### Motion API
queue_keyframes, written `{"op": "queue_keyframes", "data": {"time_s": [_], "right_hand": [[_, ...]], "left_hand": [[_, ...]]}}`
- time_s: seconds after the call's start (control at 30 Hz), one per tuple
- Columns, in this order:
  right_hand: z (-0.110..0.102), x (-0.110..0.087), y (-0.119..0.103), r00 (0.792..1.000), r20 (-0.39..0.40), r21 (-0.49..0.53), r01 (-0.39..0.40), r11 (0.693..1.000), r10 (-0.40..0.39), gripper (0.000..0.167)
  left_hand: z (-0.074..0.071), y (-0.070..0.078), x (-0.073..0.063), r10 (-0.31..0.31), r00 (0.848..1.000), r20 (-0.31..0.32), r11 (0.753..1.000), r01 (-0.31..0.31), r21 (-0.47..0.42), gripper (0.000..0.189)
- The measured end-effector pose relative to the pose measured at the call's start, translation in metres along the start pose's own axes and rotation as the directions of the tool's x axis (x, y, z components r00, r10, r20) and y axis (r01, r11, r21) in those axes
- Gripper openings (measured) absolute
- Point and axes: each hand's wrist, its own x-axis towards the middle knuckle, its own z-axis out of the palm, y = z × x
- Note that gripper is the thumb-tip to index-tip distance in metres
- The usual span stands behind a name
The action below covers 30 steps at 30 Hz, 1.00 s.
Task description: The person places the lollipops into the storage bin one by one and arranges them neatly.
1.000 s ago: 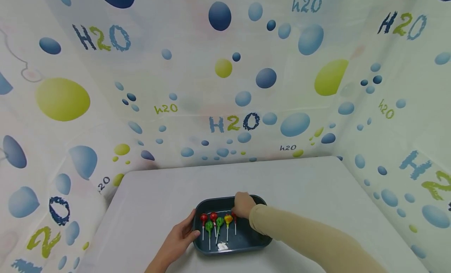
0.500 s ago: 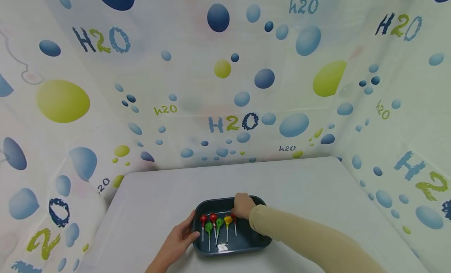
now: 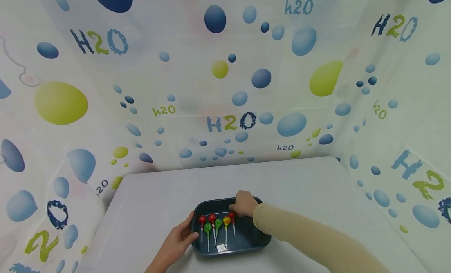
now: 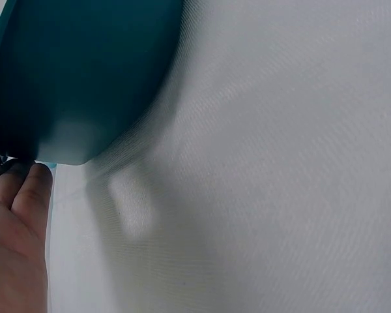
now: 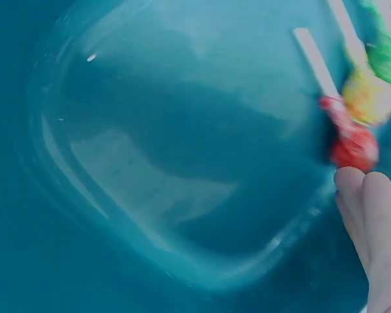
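A dark teal tray (image 3: 246,237) lies on the white table near its front edge. Several lollipops lie side by side in it, sticks toward me: red (image 3: 202,219), green (image 3: 208,226), red (image 3: 212,217), green (image 3: 218,223), yellow (image 3: 226,220) and red (image 3: 231,215). My right hand (image 3: 243,204) hovers over the tray's far side. In the right wrist view its fingertips (image 5: 362,189) touch the head of the rightmost red lollipop (image 5: 353,147), beside the yellow one (image 5: 368,98). My left hand (image 3: 179,238) holds the tray's left rim, with its fingers (image 4: 26,189) against the outer wall (image 4: 85,72).
The white table (image 3: 299,187) stretches away behind and to both sides of the tray. Curtain walls (image 3: 225,89) printed with bubbles and "H2O" close it in at the back, left and right. A small white patch (image 3: 222,247) shows on the tray floor near me.
My right hand has drawn back a little toward the tray's far rim, uncovering the rightmost red lollipop. The left hand and the tray have stayed put.
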Motion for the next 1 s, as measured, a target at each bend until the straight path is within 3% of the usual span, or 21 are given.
{"op": "queue_keyframes", "data": {"time_s": [0.1,0.17,0.23,0.37,0.47,0.53,0.6,0.77,0.87,1.0], "right_hand": [[-0.019,-0.005,0.003,1.000,-0.009,0.073,0.031,0.997,-0.030,0.033],[-0.036,-0.012,0.005,1.000,-0.013,0.177,0.027,0.984,-0.026,0.025],[-0.056,-0.019,0.011,0.999,-0.027,0.305,0.028,0.952,-0.020,0.023],[-0.095,-0.032,0.041,0.994,-0.106,0.522,0.071,0.850,-0.018,0.035],[-0.123,-0.042,0.071,0.982,-0.188,0.592,0.105,0.799,0.010,0.042],[-0.140,-0.051,0.092,0.972,-0.230,0.602,0.099,0.792,0.054,0.047],[-0.153,-0.061,0.111,0.960,-0.266,0.600,0.089,0.795,0.093,0.050],[-0.164,-0.083,0.145,0.948,-0.293,0.525,0.049,0.849,0.127,0.051],[-0.150,-0.091,0.155,0.955,-0.272,0.414,0.001,0.910,0.122,0.045],[-0.116,-0.099,0.158,0.963,-0.214,0.248,-0.110,0.963,0.165,0.036]], "left_hand": [[0.002,0.000,0.000,-0.007,1.000,0.000,1.000,0.007,0.001,0.076],[0.002,-0.001,-0.001,-0.010,1.000,-0.001,1.000,0.010,0.000,0.076],[0.003,-0.001,0.000,-0.009,1.000,-0.001,1.000,0.009,0.002,0.075],[0.003,-0.002,0.001,-0.006,1.000,0.000,1.000,0.006,0.022,0.075],[0.002,-0.002,0.002,-0.001,1.000,-0.012,0.999,0.002,0.040,0.075],[0.001,-0.002,0.003,-0.001,1.000,-0.022,0.999,0.002,0.045,0.074],[0.000,-0.002,0.003,-0.004,1.000,-0.030,0.999,0.005,0.046,0.074],[-0.001,0.000,0.002,-0.012,1.000,-0.026,1.000,0.013,0.024,0.073],[0.000,0.000,0.003,-0.014,1.000,-0.017,1.000,0.014,0.015,0.073],[0.003,0.000,0.005,-0.014,1.000,-0.009,1.000,0.014,0.010,0.073]]}}
